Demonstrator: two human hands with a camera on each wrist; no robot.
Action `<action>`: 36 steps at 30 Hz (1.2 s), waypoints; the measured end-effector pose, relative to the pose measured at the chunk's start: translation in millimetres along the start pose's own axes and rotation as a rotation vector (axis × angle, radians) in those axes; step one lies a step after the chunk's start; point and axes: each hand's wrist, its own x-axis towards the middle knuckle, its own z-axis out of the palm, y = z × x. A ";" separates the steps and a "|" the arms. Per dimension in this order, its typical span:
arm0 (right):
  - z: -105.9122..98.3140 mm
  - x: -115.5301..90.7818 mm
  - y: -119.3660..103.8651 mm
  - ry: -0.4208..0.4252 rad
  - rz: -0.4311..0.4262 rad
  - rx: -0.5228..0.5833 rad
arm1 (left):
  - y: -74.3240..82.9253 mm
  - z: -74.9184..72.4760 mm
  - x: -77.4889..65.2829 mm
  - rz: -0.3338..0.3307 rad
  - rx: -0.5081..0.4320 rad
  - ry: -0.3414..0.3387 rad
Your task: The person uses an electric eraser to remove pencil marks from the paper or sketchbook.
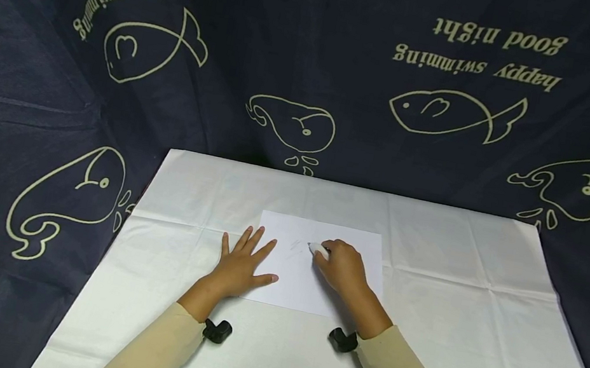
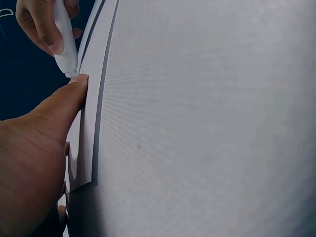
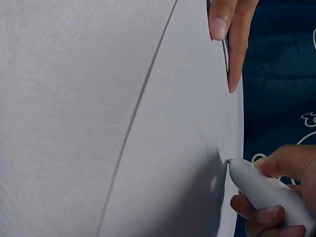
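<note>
A sheet of white paper [image 1: 307, 292] lies on the cloth-covered table with faint thin strokes [image 1: 296, 247] near its middle. My left hand [image 1: 237, 270] rests over the sheet's left edge, fingers spread and thumb pointing right. Right of the strokes, my right hand [image 1: 346, 270] grips a thick-bodied white pen [image 3: 264, 192]. Its small dark tip points left, right at the paper's surface in the right wrist view. In the left wrist view, the left thumb [image 2: 59, 106] lies along the paper and the white pen [image 2: 66, 44] shows beyond it.
A creased white cloth [image 1: 456, 338] covers the table around the sheet. Behind and beside the table hangs a dark blue curtain [image 1: 357, 155] with fish and whale drawings and lettering. A black wrist camera [image 1: 217, 331] sits at the left cuff, and another black camera [image 1: 343, 340] at the right.
</note>
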 end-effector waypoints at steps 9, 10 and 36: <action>-2.8 1.6 2.6 0.004 -0.003 -0.021 | 0.5 -1.5 0.0 0.001 -0.004 -0.010; -2.9 1.6 3.4 0.011 -0.003 -0.024 | 0.7 -1.8 0.0 0.000 -0.004 -0.013; 1.1 -0.3 -4.4 -0.011 -0.002 -0.054 | -1.1 0.0 -0.6 0.003 -0.015 0.000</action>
